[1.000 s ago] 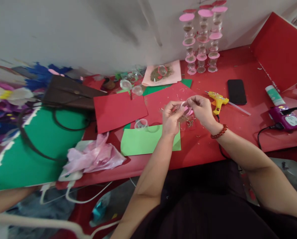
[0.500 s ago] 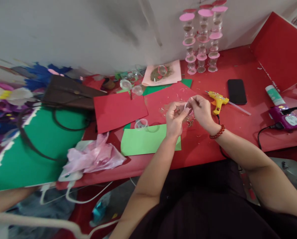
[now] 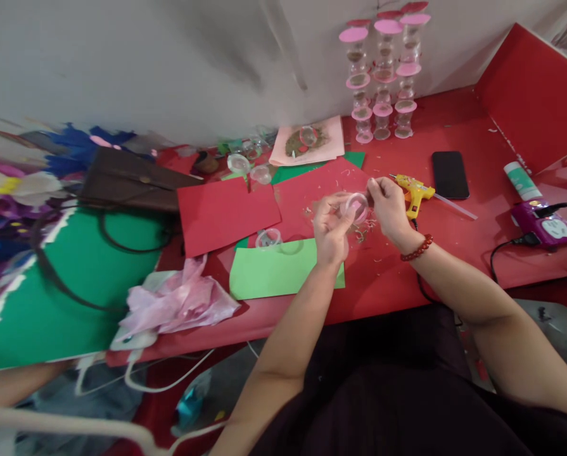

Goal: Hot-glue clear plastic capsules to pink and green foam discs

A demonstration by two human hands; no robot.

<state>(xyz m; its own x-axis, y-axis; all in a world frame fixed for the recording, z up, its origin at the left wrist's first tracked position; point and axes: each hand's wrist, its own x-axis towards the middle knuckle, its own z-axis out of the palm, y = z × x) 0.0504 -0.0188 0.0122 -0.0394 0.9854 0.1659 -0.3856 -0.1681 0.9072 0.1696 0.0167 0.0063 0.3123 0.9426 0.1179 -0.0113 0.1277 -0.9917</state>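
1. The left hand's (image 3: 329, 227) fingers hide the lower body of the clear cup (image 3: 358, 206); blur obscures the pink patch inside it.
2. The cup's round rim faces the camera; its long axis runs roughly along the line of sight, the exact tilt unclear.
3. The cup sits in the left hand, clamped between thumb and fingers, with the thumb at the rim's 7 o'clock.
4. The right hand (image 3: 388, 206) is at the cup's 3 o'clock, fingertips together; whether they pinch anything cannot be told.
5. The glue gun (image 3: 417, 191) lies beyond the right hand, nozzle toward 10 o'clock.
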